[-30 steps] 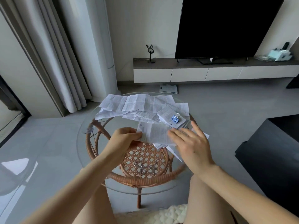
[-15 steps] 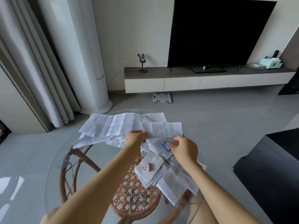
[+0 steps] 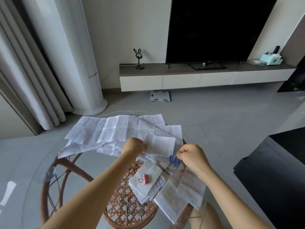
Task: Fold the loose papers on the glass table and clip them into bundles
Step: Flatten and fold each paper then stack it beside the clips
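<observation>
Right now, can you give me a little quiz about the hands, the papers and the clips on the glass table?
1. Pick one. What does the right hand pinch?
A. the wire handle of the blue clip
B. a pencil
C. a cup

2. True or false: the pink clip sits on a folded bundle that neither hand touches.

3. Fill the gap: the left hand grips a sheet of ____.

Key
1. A
2. True
3. paper
</observation>
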A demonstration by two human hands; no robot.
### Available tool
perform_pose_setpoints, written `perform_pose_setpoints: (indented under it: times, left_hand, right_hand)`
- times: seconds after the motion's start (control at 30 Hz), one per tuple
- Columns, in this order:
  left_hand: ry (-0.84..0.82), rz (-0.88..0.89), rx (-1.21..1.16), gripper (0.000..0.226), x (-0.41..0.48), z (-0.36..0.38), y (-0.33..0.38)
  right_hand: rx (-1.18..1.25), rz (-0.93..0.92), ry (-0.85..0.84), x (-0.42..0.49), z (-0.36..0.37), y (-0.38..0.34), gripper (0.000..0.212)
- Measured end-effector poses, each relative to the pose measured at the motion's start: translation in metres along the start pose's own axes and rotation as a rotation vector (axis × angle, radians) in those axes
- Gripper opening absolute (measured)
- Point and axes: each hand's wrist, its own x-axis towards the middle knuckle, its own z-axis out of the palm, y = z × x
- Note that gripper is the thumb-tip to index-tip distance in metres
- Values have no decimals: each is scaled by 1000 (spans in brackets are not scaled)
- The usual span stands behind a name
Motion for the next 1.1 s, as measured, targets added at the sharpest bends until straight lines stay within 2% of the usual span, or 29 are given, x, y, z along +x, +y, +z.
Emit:
perform_pose_setpoints:
  times: [0.1, 0.27, 0.43, 0.57, 0.67, 0.73, 0.8, 0.9, 0.97, 1.03, 1.1]
  left_hand:
    - [-4, 30, 74, 19, 0, 2, 3]
    - [-11, 73, 171, 27, 4, 5, 2]
    - [-48, 127, 186, 19, 7, 3, 0]
    - [9, 190, 190, 11, 7, -7, 0]
    - [212, 329, 379, 8, 12, -21, -12]
    - [356, 442, 594, 20, 16, -31, -18]
    - [423, 549, 835, 38, 22, -37, -26]
    - [399, 663, 1061, 55, 35, -45, -31]
    - [350, 665, 1164, 61, 46, -49, -36]
    - [299, 665, 1182, 58, 52, -51, -39]
    - [276, 721, 1106, 43, 58, -55, -39]
  right_hand:
    - [35, 19, 95, 4, -9, -13, 10]
    - [-186, -49, 262, 5, 4, -31, 11]
    - [-330, -159, 77, 15, 26, -21, 14]
    - [-320, -207, 77, 17, 20, -22, 13]
    - [-340, -259, 107, 17, 16, -23, 22]
    - [-346, -283, 127, 18, 13, -25, 24]
    - [-350, -297, 137, 18, 13, -22, 24]
    - [-389, -341, 173, 18, 12, -21, 24]
    - [-422, -372, 176, 18, 14, -17, 26]
    - [-446, -411, 152, 18, 17, -14, 31]
    - [-449, -468, 165, 20, 22, -12, 36]
